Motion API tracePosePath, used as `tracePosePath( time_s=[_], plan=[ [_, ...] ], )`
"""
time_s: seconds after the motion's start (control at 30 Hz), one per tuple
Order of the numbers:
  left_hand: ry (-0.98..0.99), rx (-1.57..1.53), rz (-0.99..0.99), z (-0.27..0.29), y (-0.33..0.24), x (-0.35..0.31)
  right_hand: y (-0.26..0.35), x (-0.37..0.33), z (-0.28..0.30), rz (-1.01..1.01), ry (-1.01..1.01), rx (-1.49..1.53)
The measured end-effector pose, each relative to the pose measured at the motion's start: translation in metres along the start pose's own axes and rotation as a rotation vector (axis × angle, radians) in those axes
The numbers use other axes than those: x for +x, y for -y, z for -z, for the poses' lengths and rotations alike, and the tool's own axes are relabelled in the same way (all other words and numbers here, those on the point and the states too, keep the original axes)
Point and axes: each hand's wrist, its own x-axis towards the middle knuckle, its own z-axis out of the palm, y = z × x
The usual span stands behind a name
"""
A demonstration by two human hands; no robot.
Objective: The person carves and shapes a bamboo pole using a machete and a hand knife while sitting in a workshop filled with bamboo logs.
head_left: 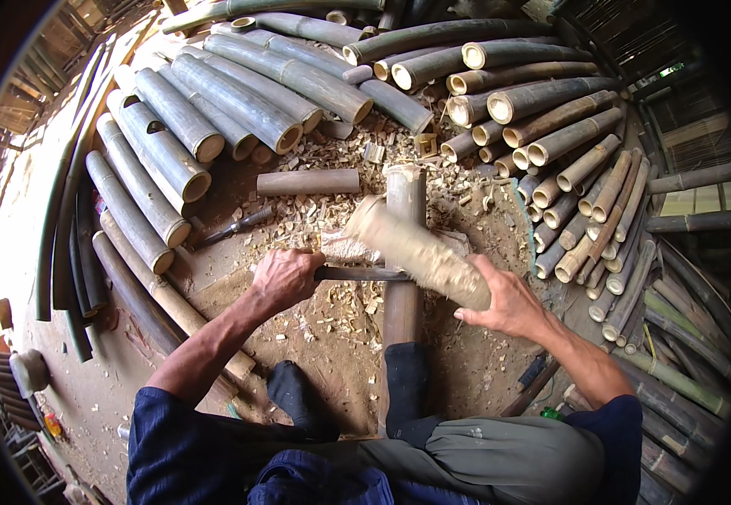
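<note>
My left hand [288,276] is closed round the grip of a knife. Its long, narrow dark blade [359,273] points right and reaches the upright bamboo pole between my feet. In my right hand [510,305] is the lower right end of a short, thick bamboo section [420,252]. That section is pale, with its outer skin scraped off, and is smeared by motion. It tilts up to the left, crossing above the bamboo pole [403,316] and the blade tip. Whether blade and section touch, I cannot tell.
Long dark bamboo culms [239,101] lie at the far left. Cut bamboo pieces are stacked [567,139] at the right. Wood chips [315,151] cover the ground. A loose brown bamboo length [308,183] and a dark-handled tool [235,227] lie ahead. My socked feet [407,379] flank the pole's near end.
</note>
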Motion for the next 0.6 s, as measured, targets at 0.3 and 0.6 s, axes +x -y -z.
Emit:
tracePosePath(
  time_s=[0.3, 0.6],
  plan=[
    [0.109, 0.092, 0.036, -0.002, 0.000, 0.008, -0.038, 0.045, 0.009, 0.691, -0.055, -1.085],
    [0.000, 0.081, -0.031, -0.014, 0.002, 0.009, -0.049, 0.050, 0.001, 0.892, -0.114, -0.995]
  ],
)
